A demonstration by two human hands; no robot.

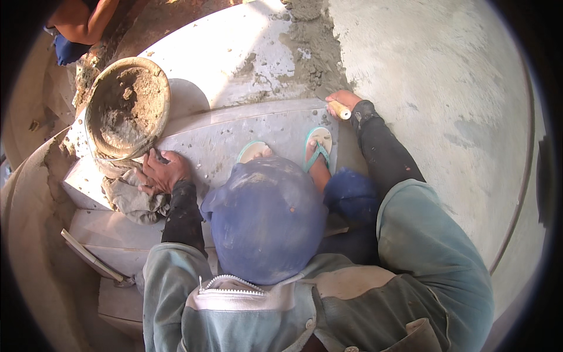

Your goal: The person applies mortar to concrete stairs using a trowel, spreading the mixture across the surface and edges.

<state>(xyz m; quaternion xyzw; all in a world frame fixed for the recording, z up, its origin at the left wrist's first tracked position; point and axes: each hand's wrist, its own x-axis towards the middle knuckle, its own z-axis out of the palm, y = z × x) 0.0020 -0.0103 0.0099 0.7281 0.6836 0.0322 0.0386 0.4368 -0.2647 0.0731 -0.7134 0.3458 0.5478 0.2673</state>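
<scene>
My left hand [164, 173] rests with fingers apart and bent on a crumpled grey cloth [126, 199], just below a round, mortar-crusted bucket [158, 102] containing greyish-brown mortar. My right hand [346, 101] is closed on a trowel [339, 110] with a pale wooden handle; its blade is small in view, beside grey mortar [305, 64] spread along the strip next to the wall. My sandalled feet [319, 149] are on a pale step [229, 126] between my hands. A rounded blue cloth-covered shape [264, 217], apparently my knee, hides part of the lower steps.
A pale plastered wall [446, 76] runs along the right; a rough curved wall edge [41, 188] borders the left. A thin pale strip [91, 255] leans on the lower steps [111, 234]. Another person's bent arm [82, 26] shows at the upper left, beyond the bucket.
</scene>
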